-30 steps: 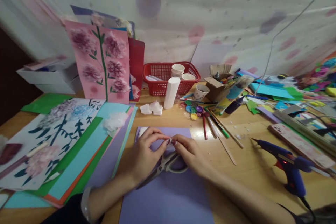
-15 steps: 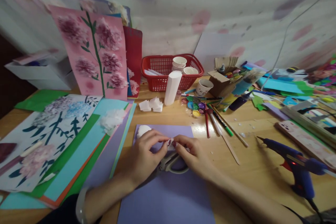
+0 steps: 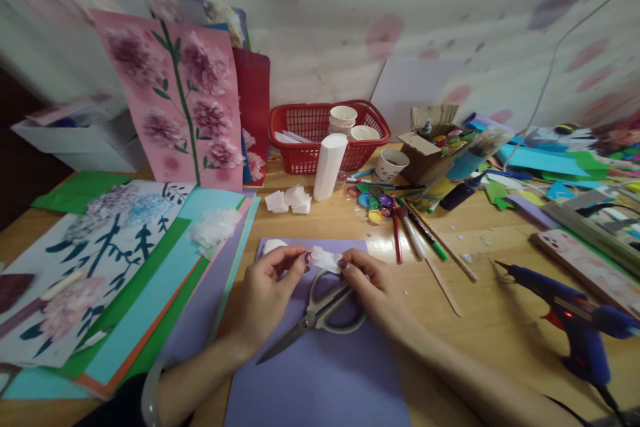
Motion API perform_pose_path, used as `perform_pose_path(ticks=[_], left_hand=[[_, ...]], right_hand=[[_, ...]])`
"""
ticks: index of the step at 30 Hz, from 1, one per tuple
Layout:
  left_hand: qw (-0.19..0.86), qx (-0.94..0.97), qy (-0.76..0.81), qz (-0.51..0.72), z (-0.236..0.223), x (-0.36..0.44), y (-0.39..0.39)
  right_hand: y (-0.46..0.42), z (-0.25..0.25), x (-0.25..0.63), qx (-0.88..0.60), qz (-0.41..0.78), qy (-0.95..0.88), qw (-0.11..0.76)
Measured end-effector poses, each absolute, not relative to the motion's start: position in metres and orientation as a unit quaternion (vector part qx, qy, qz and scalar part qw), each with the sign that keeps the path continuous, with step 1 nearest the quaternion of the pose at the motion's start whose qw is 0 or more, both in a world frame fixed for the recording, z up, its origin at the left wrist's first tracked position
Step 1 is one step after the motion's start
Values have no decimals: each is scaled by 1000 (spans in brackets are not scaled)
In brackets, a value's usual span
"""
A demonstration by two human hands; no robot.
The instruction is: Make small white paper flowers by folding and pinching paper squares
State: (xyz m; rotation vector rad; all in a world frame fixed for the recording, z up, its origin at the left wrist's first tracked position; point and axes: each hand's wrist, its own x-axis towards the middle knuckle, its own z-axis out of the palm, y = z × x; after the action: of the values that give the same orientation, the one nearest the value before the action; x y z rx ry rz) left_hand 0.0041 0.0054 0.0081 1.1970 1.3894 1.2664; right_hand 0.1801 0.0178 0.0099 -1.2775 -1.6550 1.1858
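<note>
By the scissors (image 3: 311,317), left hand (image 3: 267,290) and right hand (image 3: 374,288) pinch opposite ends of white tissue (image 3: 324,260). Glue gun (image 3: 543,287) right of scissors.

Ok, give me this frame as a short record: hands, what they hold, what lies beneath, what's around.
left hand: the left hand pinches one end of a white strip
right hand: the right hand pinches the other end
beneath: scissors on a purple sheet
beyond: white roll upright in front of a red basket
far right: glue gun, red light lit
strip material: looks like thin paper, not certain
</note>
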Motion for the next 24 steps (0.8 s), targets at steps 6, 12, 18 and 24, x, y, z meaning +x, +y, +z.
perform_pose_path(ticks=[6, 12, 18, 24], left_hand=[[411, 467, 552, 555, -1, -3, 7], [201, 675, 509, 495, 0, -9, 0], [160, 769, 459, 416, 11, 2, -10], [195, 749, 473, 421, 9, 4, -12]], right_hand=[[20, 3, 182, -510, 477, -609, 376], [19, 6, 181, -497, 468, -628, 373], [11, 8, 177, -452, 488, -645, 377], [7, 7, 177, -431, 544, -611, 381]])
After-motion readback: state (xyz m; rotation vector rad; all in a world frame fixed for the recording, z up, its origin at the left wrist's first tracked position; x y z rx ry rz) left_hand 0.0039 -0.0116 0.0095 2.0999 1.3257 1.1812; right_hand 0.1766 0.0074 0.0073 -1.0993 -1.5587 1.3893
